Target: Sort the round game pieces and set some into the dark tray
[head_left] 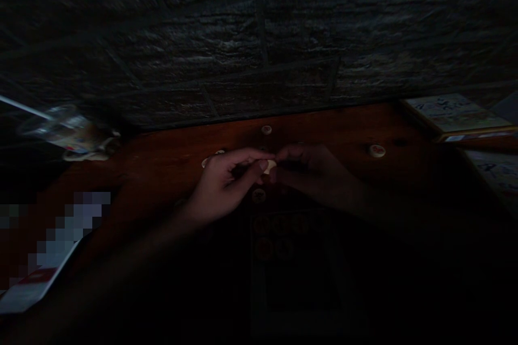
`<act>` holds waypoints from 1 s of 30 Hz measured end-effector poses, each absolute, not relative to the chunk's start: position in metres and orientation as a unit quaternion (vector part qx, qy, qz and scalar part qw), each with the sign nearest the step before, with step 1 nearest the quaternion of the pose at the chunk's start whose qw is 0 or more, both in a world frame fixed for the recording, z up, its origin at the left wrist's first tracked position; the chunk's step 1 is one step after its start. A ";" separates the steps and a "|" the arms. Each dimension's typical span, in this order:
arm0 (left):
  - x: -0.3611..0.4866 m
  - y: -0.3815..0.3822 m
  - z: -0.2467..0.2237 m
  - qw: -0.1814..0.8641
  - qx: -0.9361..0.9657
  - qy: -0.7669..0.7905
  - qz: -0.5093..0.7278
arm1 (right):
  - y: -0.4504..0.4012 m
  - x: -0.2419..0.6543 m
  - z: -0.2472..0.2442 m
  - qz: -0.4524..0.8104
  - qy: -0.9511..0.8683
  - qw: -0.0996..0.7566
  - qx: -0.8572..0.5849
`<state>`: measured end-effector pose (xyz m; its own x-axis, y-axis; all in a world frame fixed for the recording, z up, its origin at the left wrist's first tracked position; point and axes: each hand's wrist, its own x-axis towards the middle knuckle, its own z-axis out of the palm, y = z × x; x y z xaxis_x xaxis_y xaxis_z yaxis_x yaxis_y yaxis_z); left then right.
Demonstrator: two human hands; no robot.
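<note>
Both hands meet near the middle of the dark wooden table. My left hand (229, 180) and my right hand (309, 170) pinch a small pale round piece (269, 166) between their fingertips. Just below the fingers lies another round piece (259, 195) with a dark mark. Two pale pieces sit partly hidden behind my left hand. Beyond the hands, a piece with a reddish mark (266, 130) lies near the wall. Nearer to me, several round pieces rest in rows on a dim tray or box (259, 291), whose outline is hard to see.
A stone-textured wall (243, 38) borders the table's (162, 153) far edge. On the left stands a clear cup (75, 132) with a straw. A lone piece (376, 151) lies at the right, near two flat boxes (457, 113). A white and red object (38, 285) is at lower left.
</note>
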<state>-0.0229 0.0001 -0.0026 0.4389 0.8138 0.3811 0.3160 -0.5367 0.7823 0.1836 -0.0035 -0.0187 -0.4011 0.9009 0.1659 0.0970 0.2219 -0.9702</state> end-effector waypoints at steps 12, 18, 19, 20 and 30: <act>-0.024 0.000 -0.002 0.338 0.796 0.331 0.378 | -0.008 0.182 -0.007 0.503 -0.658 0.388 -0.404; -0.025 0.001 -0.004 0.336 0.792 0.332 0.386 | -0.006 0.182 -0.013 0.513 -0.653 0.393 -0.394; -0.025 0.001 -0.004 0.335 0.791 0.337 0.387 | -0.005 0.183 -0.013 0.512 -0.658 0.392 -0.389; -0.024 0.001 -0.004 0.333 0.789 0.342 0.386 | -0.005 0.183 -0.013 0.510 -0.661 0.393 -0.386; -0.025 -0.001 0.000 0.340 0.794 0.342 0.370 | -0.007 0.183 -0.009 0.490 -0.675 0.382 -0.398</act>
<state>-0.0247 -0.0010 -0.0004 0.4921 0.7950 0.3547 0.2919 -0.5345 0.7931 0.1833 -0.0072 -0.0086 -0.3916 0.9114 0.1264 0.1618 0.2034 -0.9656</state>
